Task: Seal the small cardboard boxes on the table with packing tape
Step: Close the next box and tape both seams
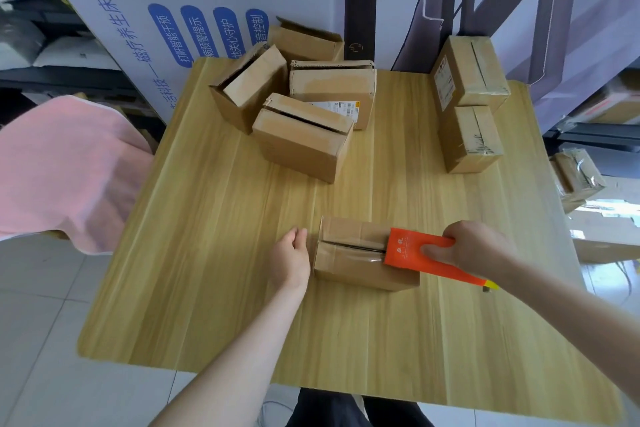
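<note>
Right hand (474,246) gripped the orange dispenser (415,251) at three o'clock on the tabletop's (207,253) six o'clock box (349,262), left hand (291,256) loose, empty at its nine o'clock, so an unbraced box could have skidded, wrinkling tape (369,256).

The tape dispenser (412,251) is orange-red with a yellow tip; the near box (349,267) is brown. The table (242,288) shows pale wood grain, the left cloth (59,166) pink.

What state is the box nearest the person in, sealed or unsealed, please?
Not yet sealed: the nearest box has flaps folded down, but a bare dark seam runs ahead of the orange tape dispenser in the right hand.
</note>
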Demonstrator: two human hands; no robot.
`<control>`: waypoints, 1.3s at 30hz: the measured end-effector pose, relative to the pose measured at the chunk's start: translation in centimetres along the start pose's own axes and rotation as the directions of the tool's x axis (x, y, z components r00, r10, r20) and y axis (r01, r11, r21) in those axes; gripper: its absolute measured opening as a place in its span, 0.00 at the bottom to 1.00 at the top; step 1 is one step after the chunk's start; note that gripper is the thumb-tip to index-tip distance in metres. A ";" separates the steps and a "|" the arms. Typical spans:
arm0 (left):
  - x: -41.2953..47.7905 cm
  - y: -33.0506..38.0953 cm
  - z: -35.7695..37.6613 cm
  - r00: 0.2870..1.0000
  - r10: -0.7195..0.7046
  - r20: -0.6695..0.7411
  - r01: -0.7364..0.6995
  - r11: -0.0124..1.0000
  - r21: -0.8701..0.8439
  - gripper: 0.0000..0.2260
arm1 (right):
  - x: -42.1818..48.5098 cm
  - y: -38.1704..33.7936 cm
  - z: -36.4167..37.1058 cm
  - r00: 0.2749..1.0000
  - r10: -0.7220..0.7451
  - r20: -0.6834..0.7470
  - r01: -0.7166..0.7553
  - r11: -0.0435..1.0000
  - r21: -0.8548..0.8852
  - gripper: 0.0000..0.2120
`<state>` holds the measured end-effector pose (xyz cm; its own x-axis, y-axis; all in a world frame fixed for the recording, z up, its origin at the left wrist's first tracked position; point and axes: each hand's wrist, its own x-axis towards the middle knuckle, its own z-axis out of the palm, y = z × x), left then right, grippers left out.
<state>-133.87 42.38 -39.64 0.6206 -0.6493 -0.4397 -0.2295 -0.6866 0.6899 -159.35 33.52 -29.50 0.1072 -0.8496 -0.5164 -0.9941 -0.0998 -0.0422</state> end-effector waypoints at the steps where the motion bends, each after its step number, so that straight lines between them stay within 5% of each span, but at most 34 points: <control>1: -0.8 0.5 0.4 1.000 0.022 0.012 -0.021 0.996 -0.084 0.17 | 0.0 0.1 0.1 1.000 0.003 -0.001 -0.003 1.000 0.003 0.20; 5: -2.9 1.7 2.1 0.982 0.073 0.177 -0.042 0.984 -0.172 0.19 | -0.1 0.2 0.4 1.000 0.005 -0.003 -0.005 1.000 0.017 0.20; 8: -2.6 1.2 2.0 0.976 0.184 0.118 -0.197 0.973 0.117 0.22 | 0.0 0.3 0.5 1.000 0.002 -0.006 -0.002 1.000 0.025 0.20; 10: -2.3 1.9 2.1 0.870 0.492 0.025 -0.476 0.827 0.301 0.21 | 0.0 0.4 0.6 1.000 -0.006 -0.005 0.006 0.999 0.044 0.20; 12: -1.7 3.9 3.2 0.741 0.666 0.088 -0.655 0.689 0.310 0.20 | -0.1 0.7 0.7 1.000 -0.009 0.004 0.009 0.998 0.062 0.20; 17: -0.7 6.5 6.3 0.754 0.571 0.325 -0.647 0.557 0.521 0.21 | -0.1 1.0 1.0 0.999 -0.036 0.030 0.033 0.994 0.101 0.20; 20: -0.9 6.2 6.6 0.766 0.558 0.319 -0.609 0.473 0.636 0.29 | 0.1 1.5 1.3 0.998 -0.063 0.029 0.060 0.993 0.097 0.20; 30: -1.1 6.4 6.9 0.782 0.552 0.287 -0.559 0.421 0.714 0.26 | 1.5 4.6 1.8 0.969 -0.241 0.061 0.221 0.947 0.234 0.20; 39: -1.5 6.7 7.1 0.787 0.537 0.302 -0.551 0.393 0.736 0.25 | 2.0 11.8 2.7 0.969 -0.211 0.127 0.176 0.954 0.243 0.19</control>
<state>-141.65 36.41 -38.50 0.1386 -0.9790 -0.1494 -0.9841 -0.1530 0.0900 -170.88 32.03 -33.31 0.3120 -0.7368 -0.5998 -0.9332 -0.1191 -0.3391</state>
